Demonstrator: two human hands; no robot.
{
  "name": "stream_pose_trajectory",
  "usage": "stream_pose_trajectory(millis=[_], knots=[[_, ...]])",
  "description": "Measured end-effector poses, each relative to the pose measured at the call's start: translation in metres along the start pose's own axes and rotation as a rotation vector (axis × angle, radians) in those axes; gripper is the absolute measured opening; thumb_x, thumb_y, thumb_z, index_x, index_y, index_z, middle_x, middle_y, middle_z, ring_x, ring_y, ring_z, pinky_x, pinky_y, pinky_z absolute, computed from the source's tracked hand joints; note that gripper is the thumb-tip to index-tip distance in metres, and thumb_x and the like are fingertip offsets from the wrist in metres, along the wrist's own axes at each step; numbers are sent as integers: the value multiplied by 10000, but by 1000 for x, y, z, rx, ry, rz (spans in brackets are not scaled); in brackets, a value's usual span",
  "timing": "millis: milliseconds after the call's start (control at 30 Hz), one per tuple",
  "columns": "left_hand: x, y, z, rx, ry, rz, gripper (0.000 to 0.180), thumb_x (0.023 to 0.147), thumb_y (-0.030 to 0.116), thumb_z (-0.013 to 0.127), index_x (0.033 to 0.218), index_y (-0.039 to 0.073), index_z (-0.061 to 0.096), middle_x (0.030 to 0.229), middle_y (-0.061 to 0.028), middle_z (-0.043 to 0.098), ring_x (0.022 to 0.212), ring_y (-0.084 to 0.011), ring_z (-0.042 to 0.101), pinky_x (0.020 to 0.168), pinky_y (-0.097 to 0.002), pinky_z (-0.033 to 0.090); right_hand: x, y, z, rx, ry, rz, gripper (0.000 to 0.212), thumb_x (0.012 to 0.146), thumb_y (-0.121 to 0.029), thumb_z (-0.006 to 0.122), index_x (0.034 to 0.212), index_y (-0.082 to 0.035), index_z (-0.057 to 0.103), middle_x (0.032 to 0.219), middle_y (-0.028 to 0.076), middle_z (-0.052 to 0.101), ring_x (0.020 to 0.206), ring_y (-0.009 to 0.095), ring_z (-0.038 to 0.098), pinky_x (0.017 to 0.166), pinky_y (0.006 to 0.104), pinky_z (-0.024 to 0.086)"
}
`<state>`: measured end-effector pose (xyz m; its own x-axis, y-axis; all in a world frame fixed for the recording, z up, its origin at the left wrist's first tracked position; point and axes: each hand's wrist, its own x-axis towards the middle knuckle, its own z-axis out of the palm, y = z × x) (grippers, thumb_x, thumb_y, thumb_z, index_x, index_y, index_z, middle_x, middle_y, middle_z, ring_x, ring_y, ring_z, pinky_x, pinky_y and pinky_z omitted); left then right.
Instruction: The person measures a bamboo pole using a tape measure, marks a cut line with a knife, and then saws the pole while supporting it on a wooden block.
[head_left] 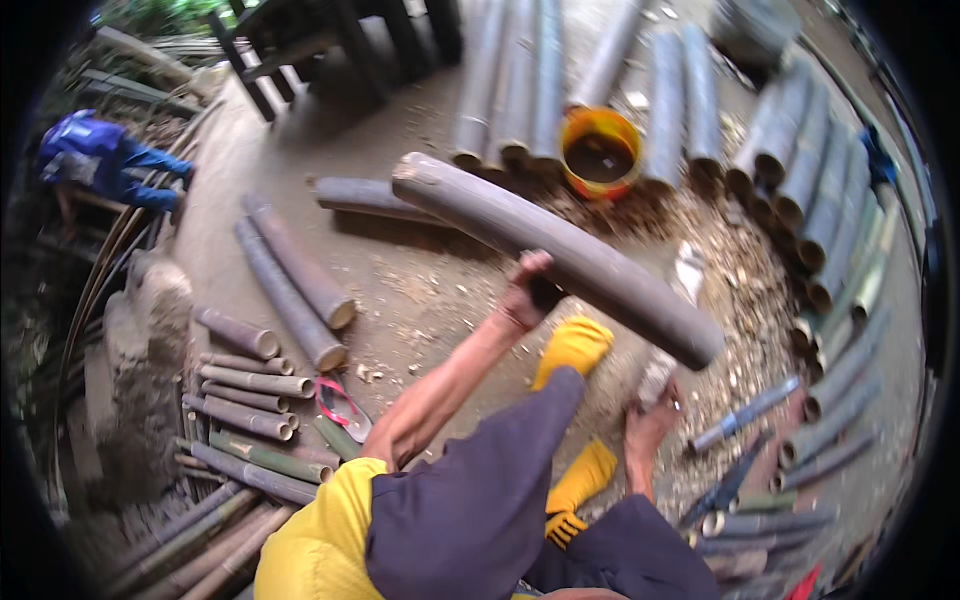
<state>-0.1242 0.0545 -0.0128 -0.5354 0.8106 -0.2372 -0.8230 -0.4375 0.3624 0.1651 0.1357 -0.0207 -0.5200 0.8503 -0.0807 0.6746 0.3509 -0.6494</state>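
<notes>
A thick grey-brown bamboo pole section [560, 255] slants across the middle, raised above the ground. My left hand [530, 292] is closed around its underside near the middle, with part of the fingers hidden behind it. Below the pole's right end, my right hand [652, 420] is closed on a pale, narrow, blurred thing [657, 378]. A similar pale piece [689, 270] shows beyond the pole; whether the two are one object I cannot tell. Another bamboo section [370, 198] lies on the ground behind the raised one.
Bamboo sections [810, 190] line the right and back around wood chips [735, 300]. A yellow-orange bucket [628, 130] with dark contents stands among them. More bamboo [290, 270] lies left, near a pink-strapped sandal [340, 405]. Far left, a person in blue [90, 150] bends over. Dark wooden furniture [330, 50] stands behind.
</notes>
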Motion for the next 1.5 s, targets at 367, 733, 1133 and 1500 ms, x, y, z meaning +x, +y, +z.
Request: stream_pose_trajectory(millis=[367,733,1133,1500], knots=[[-26,24,60,372,115,113,496,705,143,643,1163,-6,523,1063,-98,617,1058,-223,559,1008,-372,391,-4,0,5,-238,87,-109,604,768,-175,685,1301,-26,443,1263,221,420,1173,400,376,1002,506,282],[-21,78,39,119,355,318,523,685,311,681,1143,91,552,1060,-71,605,1006,-245,561,943,-415,436,0,10,2,-220,52,-110,706,706,-147,724,1347,-88,434,1269,207,402,1144,397,377,990,499,304],[-58,203,-114,225,995,395,651,669,324,757,1227,110,498,1184,-91,555,1097,-308,510,973,-562,375,-2,8,5,41,-42,-1,821,784,-165,666,1454,-66,204,1341,276,358,1194,436,402,1008,469,348],[25,157,-41,2093,184,303,635,578,162,682,1199,132,551,1269,-108,514,1241,-280,428,1045,-424,341,-1,12,7,17,-27,-7,821,752,-117,680,1442,-60,240,1301,269,392,1191,430,411,997,468,368]])
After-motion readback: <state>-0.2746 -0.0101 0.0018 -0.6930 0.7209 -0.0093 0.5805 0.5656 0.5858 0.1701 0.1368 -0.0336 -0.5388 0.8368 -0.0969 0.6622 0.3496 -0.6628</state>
